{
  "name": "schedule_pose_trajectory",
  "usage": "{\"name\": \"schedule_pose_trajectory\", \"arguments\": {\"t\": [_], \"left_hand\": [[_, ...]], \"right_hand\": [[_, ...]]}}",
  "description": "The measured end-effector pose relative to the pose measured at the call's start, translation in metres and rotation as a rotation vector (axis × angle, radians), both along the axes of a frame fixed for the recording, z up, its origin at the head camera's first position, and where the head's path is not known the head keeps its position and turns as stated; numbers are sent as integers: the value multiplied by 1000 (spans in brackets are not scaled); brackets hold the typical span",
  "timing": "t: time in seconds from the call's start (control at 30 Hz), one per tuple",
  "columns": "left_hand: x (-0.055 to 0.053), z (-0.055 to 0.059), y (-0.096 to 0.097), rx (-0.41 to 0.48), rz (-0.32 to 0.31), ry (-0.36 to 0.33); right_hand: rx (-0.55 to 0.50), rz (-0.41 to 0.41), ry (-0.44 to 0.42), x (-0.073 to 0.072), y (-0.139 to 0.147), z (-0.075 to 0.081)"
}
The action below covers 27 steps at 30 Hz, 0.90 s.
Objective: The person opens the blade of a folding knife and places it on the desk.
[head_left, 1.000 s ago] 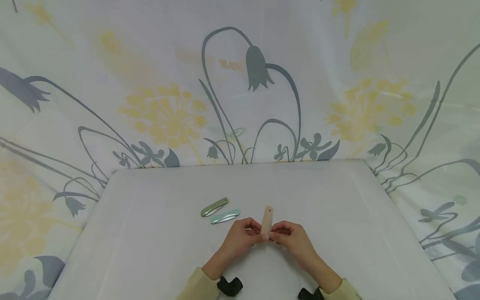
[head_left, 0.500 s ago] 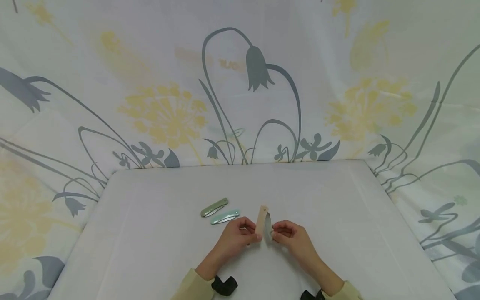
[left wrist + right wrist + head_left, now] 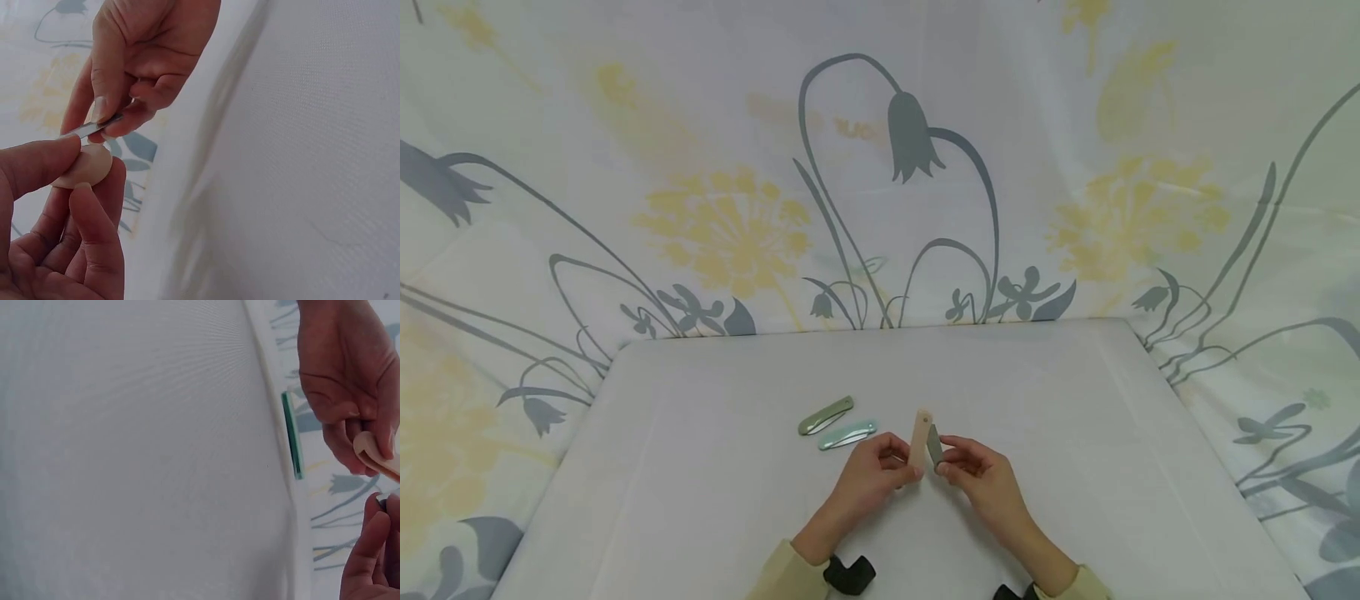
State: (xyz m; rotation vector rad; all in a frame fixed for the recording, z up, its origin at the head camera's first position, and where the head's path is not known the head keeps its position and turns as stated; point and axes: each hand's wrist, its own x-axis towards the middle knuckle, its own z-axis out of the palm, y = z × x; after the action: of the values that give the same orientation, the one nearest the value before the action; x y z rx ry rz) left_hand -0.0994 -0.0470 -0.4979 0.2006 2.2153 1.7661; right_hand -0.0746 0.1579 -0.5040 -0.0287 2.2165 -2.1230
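A folding knife with a cream handle (image 3: 919,442) is held up over the table, its blade (image 3: 934,445) swung partly out to the right. The left hand (image 3: 874,473) grips the handle between thumb and fingers; in the left wrist view the rounded handle end (image 3: 94,165) shows. Pinched near the tip by the right hand (image 3: 987,482), the blade stands at a narrow angle to the handle. Left of the hands lie two folded knives, an olive green one (image 3: 825,416) and a mint green one (image 3: 847,435); the mint one is nearest the left hand.
The white table (image 3: 700,500) runs under both hands and ends at a straight back edge. A flower-printed cloth (image 3: 737,125) hangs behind it and along its sides. Black straps (image 3: 850,576) sit at the person's wrists.
The blade has come out of the cream handle, where it was not seen a second ago. The left hand shifted slightly left with the handle, and a gap opened between the hands.
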Motion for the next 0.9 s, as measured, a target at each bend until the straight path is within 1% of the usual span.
{"name": "schedule_pose_trajectory", "arguments": {"t": [0.13, 0.3, 0.4, 0.47, 0.57, 0.67, 0.8, 0.9], "left_hand": [[-2, 2, -8, 0, -1, 31], [-3, 3, -21, 14, 7, 105], [-4, 4, -28, -11, -5, 153], [-4, 6, -32, -40, -12, 178], [-4, 9, -39, -67, -20, 191], [-4, 12, -43, -76, -18, 170], [-3, 13, -43, -35, 9, 137], [-3, 13, -40, 15, 45, 123]], "right_hand": [[41, -20, 75, -1, 0, -1], [149, -54, 215, 1, 3, -5], [207, -46, 288, 0, 5, -8], [232, -32, 308, 0, 7, -9], [272, -15, 296, -1, 9, -7], [296, -4, 235, 0, 10, -1], [265, -8, 164, 0, 9, 7], [241, -21, 152, -1, 8, 9]]}}
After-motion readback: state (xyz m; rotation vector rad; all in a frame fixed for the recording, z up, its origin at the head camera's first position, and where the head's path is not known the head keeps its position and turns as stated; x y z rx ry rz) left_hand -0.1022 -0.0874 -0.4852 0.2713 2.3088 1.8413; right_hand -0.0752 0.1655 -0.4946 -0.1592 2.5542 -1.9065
